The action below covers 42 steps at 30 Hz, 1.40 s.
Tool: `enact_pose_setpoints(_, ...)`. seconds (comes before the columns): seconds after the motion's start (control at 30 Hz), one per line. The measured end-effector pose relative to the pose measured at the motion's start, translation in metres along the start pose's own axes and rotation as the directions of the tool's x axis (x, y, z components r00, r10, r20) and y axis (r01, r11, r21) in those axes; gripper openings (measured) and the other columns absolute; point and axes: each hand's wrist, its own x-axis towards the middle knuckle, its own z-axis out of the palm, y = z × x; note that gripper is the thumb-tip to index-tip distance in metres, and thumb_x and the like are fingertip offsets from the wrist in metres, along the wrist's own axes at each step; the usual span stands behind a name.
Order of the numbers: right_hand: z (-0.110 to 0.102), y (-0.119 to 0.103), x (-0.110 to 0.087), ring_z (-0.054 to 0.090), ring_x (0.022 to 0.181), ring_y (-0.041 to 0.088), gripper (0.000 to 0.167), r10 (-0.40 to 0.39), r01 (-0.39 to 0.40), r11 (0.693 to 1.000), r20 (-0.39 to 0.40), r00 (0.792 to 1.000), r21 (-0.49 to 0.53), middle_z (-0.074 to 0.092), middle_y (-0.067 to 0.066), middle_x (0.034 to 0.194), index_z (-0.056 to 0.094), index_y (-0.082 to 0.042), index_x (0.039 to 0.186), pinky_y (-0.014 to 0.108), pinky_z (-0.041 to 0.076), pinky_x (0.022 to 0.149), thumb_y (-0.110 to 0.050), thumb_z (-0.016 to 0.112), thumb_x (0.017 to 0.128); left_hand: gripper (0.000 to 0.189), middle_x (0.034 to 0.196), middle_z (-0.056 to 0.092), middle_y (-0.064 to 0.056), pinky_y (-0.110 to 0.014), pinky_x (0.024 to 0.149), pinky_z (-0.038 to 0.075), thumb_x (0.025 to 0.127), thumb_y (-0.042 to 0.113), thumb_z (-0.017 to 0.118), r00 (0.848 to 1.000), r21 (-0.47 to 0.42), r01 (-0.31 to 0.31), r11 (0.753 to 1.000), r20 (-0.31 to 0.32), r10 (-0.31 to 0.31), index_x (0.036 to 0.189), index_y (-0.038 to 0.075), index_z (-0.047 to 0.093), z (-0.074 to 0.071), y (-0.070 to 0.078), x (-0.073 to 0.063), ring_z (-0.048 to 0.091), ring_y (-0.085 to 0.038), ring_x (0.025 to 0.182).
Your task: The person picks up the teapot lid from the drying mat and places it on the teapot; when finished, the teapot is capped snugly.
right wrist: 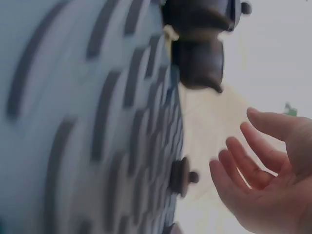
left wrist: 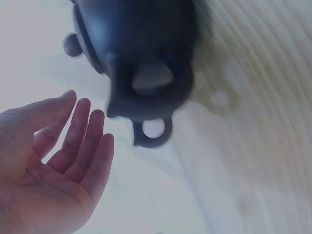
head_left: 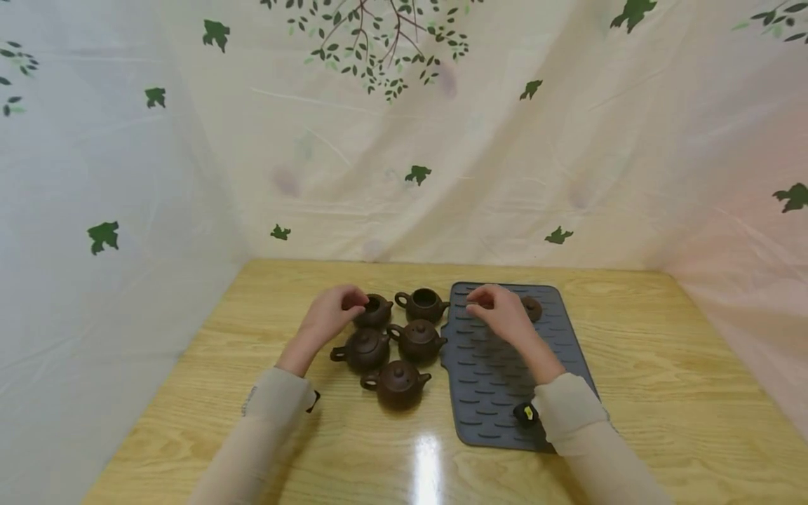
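My left hand (head_left: pixel 331 313) hovers beside a lidless dark brown teapot (head_left: pixel 377 315), its fingers loosely bent with nothing between them. In the left wrist view, the hand (left wrist: pixel 63 161) is apart from a lidded teapot (left wrist: pixel 146 34) whose handle points toward the camera. A second lidless teapot (head_left: pixel 423 304) stands at the back, between the two hands. Above the grey ridged mat (head_left: pixel 486 400) is my right hand (head_left: pixel 501 312), fingers gently curved and holding nothing. A round brown lid (head_left: pixel 532 308) lies on the mat just past that hand; the right wrist view shows its knob (right wrist: pixel 194 177).
Three lidded teapots stand nearer the front: one on the left (head_left: pixel 365 351), one by the mat (head_left: pixel 419 341) and one foremost (head_left: pixel 399 385). The wooden table (head_left: pixel 663 393) meets a leaf-printed cloth (head_left: pixel 353 210) at the back and sides.
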Motion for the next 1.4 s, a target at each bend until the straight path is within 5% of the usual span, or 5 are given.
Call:
enact_pose_setpoints(0.2, -0.007, 0.021, 0.005, 0.054, 0.122, 0.042, 0.031, 0.076, -0.076, 0.997, -0.002, 0.997, -0.031, 0.055, 0.024, 0.135, 0.064, -0.002, 0.126, 0.056, 0.048, 0.097, -0.016, 0.063, 0.099, 0.021, 0.122, 0.068, -0.015, -0.052, 0.100, 0.049, 0.095, 0.012, 0.067, 0.998, 0.015, 0.029, 0.999, -0.055, -0.028, 0.116, 0.007, 0.069, -0.003, -0.019, -0.001, 0.061, -0.036, 0.118)
enact_pose_setpoints(0.37, -0.006, 0.030, 0.007, 0.050, 0.128, 0.045, 0.032, 0.141, -0.137, 0.987, 0.043, 0.989, -0.088, 0.054, 0.025, 0.139, 0.063, -0.002, 0.129, 0.057, 0.047, 0.099, -0.014, 0.061, 0.099, 0.025, 0.124, 0.068, -0.016, -0.053, 0.102, 0.047, 0.094, 0.011, 0.068, 0.997, 0.034, 0.067, 0.997, -0.038, -0.066, 0.119, 0.005, 0.068, 0.000, -0.033, 0.001, 0.060, -0.036, 0.121)
enact_pose_setpoints(0.8, -0.009, 0.030, 0.021, 0.063, 0.108, 0.038, 0.021, 0.197, -0.195, 0.959, -0.010, 0.980, -0.205, 0.068, 0.021, 0.118, 0.070, -0.002, 0.114, 0.048, 0.054, 0.085, -0.011, 0.064, 0.097, 0.014, 0.106, 0.073, -0.016, -0.046, 0.090, 0.054, 0.093, 0.006, 0.068, 0.995, -0.045, 0.085, 0.995, -0.044, -0.087, 0.107, 0.002, 0.068, 0.008, -0.043, 0.011, 0.068, -0.032, 0.101)
enact_pose_setpoints(0.97, -0.009, 0.030, 0.021, 0.063, 0.107, 0.038, 0.020, 0.192, -0.193, 0.965, -0.023, 0.981, -0.175, 0.069, 0.021, 0.117, 0.070, -0.002, 0.112, 0.048, 0.054, 0.083, -0.013, 0.065, 0.096, 0.012, 0.105, 0.074, -0.015, -0.045, 0.088, 0.055, 0.092, 0.006, 0.070, 0.994, -0.052, 0.096, 0.994, -0.051, -0.099, 0.104, 0.004, 0.069, 0.011, -0.042, 0.012, 0.069, -0.031, 0.101)
enact_pose_setpoints(1.4, 0.006, -0.032, 0.033, 0.061, 0.117, 0.035, 0.018, 0.078, -0.078, 0.997, -0.011, 0.997, -0.019, 0.065, 0.017, 0.124, 0.068, -0.007, 0.112, 0.048, 0.054, 0.087, -0.017, 0.065, 0.097, 0.010, 0.108, 0.073, -0.016, -0.045, 0.086, 0.056, 0.092, 0.007, 0.069, 0.994, -0.057, 0.106, 0.993, -0.031, -0.108, 0.102, 0.006, 0.069, 0.010, -0.040, 0.014, 0.068, -0.035, 0.106)
